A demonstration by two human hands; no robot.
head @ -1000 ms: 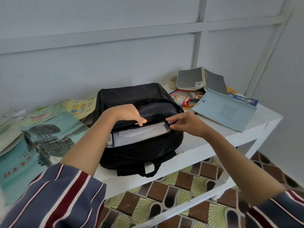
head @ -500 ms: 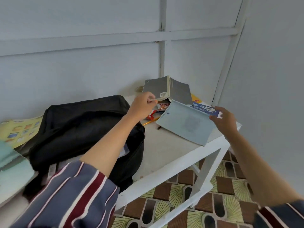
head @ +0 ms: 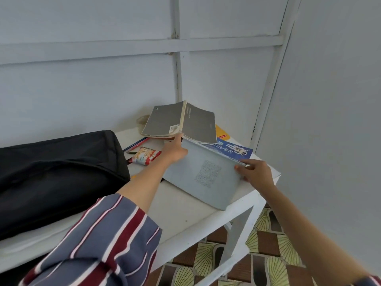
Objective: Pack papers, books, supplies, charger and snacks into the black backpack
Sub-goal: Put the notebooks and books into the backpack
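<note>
Spanning the frame from lower left to middle right, the white table (head: 185, 215) carries everything. The black backpack (head: 57, 172) lies on it at the left of the frame; its opening cannot be seen from here. Right of centre, a pale blue book (head: 204, 178) lies closed and tilted, its near corner reaching the table's front edge. Above it, a grey book (head: 177, 120) sits open and face down like a tent, against the wall. A blue booklet (head: 235, 150) shows from under the pale blue book's far edge, with a yellow item (head: 221, 132) just behind it.

The right hand (head: 255, 173) pinches the right edge of the pale blue book, thumb on the cover and fingers curled beneath. The left hand (head: 175, 151) is stretched to the book's upper left corner, one digit raised to the grey book's lower edge; its other fingers are hidden, so I cannot tell whether it grips anything. Both arms wear striped sleeves (head: 107, 240).

Between backpack and left hand, a snack packet (head: 145, 156) lies flat on the table, with pencils (head: 137, 144) just behind it. A roll of tape (head: 143, 120) sits by the wall, left of the grey book.
</note>
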